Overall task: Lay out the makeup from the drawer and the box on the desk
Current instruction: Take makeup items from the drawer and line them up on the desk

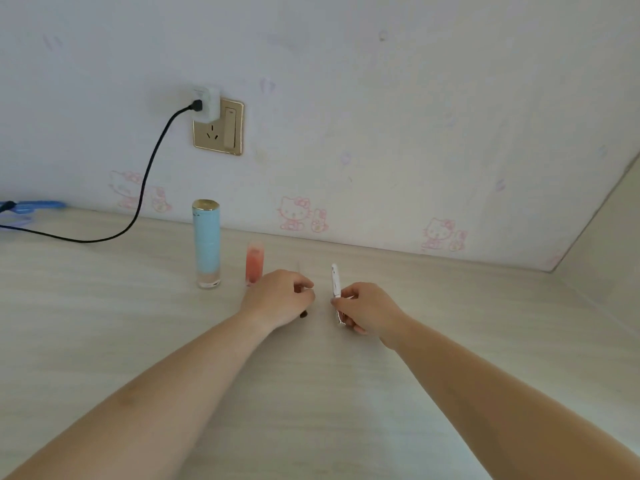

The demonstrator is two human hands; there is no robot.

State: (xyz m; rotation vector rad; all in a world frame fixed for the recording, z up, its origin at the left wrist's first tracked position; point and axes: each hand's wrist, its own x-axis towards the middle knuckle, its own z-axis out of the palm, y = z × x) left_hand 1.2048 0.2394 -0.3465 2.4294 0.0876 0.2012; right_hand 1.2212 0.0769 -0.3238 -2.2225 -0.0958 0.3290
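Two bottles [206, 244] upright, right hand [369, 310] gripping white pen [335, 282], left hand [278, 297] pinching dark stick [303, 314].

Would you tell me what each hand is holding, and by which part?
Right hand grips a slim white pen-shaped tube at its lower half. Left hand curls round a mostly hidden dark-tipped item.

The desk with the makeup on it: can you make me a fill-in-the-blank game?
1. The tall bottle standing on the desk is light ____.
2. The right hand holds a ____ pen.
3. The small pink tube stands between the tall bottle and the ____ hand.
4. The black cable plugs in at the ____.

Missing words: blue; white; left; wall
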